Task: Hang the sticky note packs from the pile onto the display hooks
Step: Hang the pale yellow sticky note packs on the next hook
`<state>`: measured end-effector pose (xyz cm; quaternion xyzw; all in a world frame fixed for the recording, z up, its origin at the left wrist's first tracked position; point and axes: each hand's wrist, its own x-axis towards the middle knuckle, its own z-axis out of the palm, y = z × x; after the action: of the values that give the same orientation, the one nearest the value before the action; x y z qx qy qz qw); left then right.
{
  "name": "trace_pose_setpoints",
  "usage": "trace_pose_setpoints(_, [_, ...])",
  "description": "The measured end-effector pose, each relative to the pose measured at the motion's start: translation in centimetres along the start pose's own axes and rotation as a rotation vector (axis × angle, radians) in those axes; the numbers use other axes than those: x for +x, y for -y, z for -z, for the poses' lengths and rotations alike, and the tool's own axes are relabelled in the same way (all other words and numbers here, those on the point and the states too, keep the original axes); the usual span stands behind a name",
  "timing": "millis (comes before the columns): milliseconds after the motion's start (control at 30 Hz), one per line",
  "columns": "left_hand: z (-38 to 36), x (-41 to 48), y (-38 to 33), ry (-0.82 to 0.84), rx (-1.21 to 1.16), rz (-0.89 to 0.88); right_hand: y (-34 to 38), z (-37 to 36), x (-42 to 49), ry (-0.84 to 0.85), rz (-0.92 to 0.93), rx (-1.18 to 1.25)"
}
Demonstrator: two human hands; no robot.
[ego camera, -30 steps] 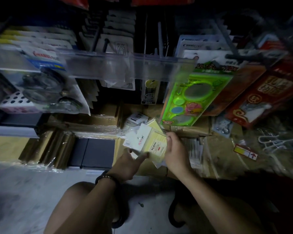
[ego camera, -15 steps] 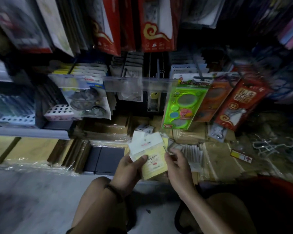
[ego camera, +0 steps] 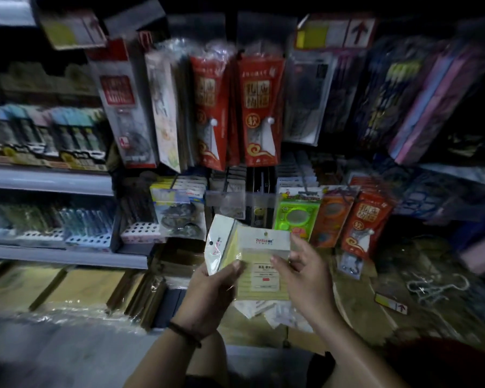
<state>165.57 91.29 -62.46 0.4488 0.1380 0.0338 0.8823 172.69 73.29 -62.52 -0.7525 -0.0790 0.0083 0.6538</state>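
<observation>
Yellow sticky note packs [ego camera: 261,273] (red logo [ego camera: 264,241] unreadable) in left hand [ego camera: 210,292], right hand [ego camera: 305,278].

At nine o'clock, grey shelves [ego camera: 48,179] carry rows of pen boxes [ego camera: 76,135]. At seven, wrapped brown packs [ego camera: 76,287] lie on the bottom ledge. At four, a cardboard surface [ego camera: 361,303] bears loose metal hooks [ego camera: 437,287], an arrow label [ego camera: 391,303] and, at six, a pile of packs [ego camera: 263,307].

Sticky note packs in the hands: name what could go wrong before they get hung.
The left hand grips two fanned sticky note packs; the rear pack might slip out if the right hand pulls the front one. Dim light and crowded hanging goods could make the small hang hole miss a hook.
</observation>
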Motion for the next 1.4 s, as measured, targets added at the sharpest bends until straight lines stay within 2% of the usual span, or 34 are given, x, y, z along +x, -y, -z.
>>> trace_pose_setpoints(200, [-2.5, -1.1, -5.9, -0.056, 0.237, -0.186, 6.8, 1.5, 0.9, -0.122, 0.174, 0.052])
trace_pose_setpoints(400, [-6.1, -2.1, -13.5, -0.102, 0.357, -0.419, 13.7, 3.0, 2.6, -0.010, 0.274, 0.061])
trace_pose_setpoints(733, [-9.5, -2.2, -26.3, -0.080, 0.629, -0.637, 27.2, 4.3, 8.0, -0.048, 0.574, 0.102])
trace_pose_setpoints(1067, [-12.4, -2.0, -36.6, -0.063, 0.673, -0.861, 39.8, 2.9, 13.8, -0.095, 0.702, 0.261])
trace_pose_setpoints(1400, [-13.3, -0.8, -41.1, -0.029, 0.690, -0.903, 43.8, 0.5, 18.2, -0.184, 0.755, 0.460])
